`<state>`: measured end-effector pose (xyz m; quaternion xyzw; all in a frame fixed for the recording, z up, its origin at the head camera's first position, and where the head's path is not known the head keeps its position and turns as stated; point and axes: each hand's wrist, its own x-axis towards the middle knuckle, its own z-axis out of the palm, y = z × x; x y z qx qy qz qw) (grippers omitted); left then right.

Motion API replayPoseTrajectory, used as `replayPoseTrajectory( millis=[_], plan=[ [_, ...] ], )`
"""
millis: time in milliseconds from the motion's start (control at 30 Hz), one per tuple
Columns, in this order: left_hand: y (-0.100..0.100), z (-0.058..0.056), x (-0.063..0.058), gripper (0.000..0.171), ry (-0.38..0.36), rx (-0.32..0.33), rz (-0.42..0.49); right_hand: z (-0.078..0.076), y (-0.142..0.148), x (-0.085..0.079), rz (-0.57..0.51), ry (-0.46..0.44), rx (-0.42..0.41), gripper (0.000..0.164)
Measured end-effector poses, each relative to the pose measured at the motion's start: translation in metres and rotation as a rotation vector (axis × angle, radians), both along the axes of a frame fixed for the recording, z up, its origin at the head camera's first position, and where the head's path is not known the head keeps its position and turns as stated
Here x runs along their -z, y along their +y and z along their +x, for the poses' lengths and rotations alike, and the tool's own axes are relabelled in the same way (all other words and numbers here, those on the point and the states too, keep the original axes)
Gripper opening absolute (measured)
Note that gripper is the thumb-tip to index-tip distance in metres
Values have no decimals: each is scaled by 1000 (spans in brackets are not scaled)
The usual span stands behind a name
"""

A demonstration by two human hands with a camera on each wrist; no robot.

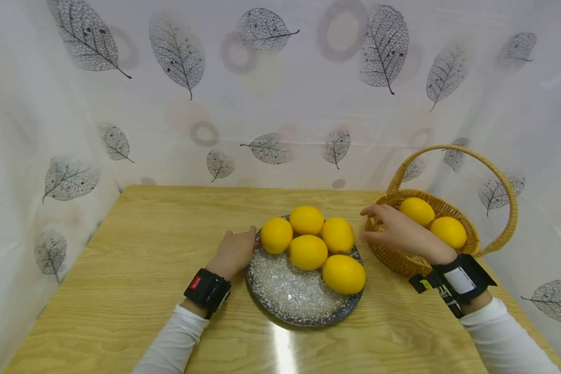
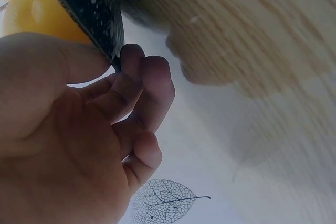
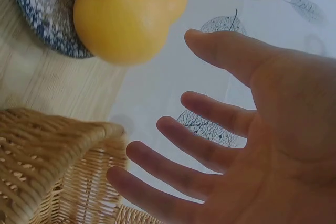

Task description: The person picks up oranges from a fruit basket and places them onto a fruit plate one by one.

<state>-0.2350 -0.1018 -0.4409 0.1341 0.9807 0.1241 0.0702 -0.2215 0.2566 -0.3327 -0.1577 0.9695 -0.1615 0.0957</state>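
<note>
My left hand pinches the left rim of a speckled grey plate with a dark edge. In the left wrist view the thumb lies over the rim and the fingertips are beneath it. Several yellow, orange-like fruits sit on the plate, mostly towards its back and right side. My right hand hovers over the near left edge of a wicker basket, holding nothing. Its fingers are spread in the right wrist view, apart from the nearest fruit. Two more of these fruits lie in the basket.
The basket's tall arched handle rises on the right. Both things stand on a light wooden table. A pale curtain with leaf prints hangs behind the table and along its sides.
</note>
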Motion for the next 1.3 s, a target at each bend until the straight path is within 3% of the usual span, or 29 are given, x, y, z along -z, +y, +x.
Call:
replayPoseTrajectory(
  millis=[400,800,967,1300],
  plan=[
    [0,1,-2,44,-4,-1,15,-27,24,-2,11,20,27,59],
    [0,1,-1,43,-7,-4,21,-54,50,2,5,-28,47,55],
    [-1,1,1,42,-10,-7,12,-70,63,9,45,-38,70,59],
    [0,1,-4,44,-30,-15,31,-90,84,6,89,-63,114,62]
  ],
)
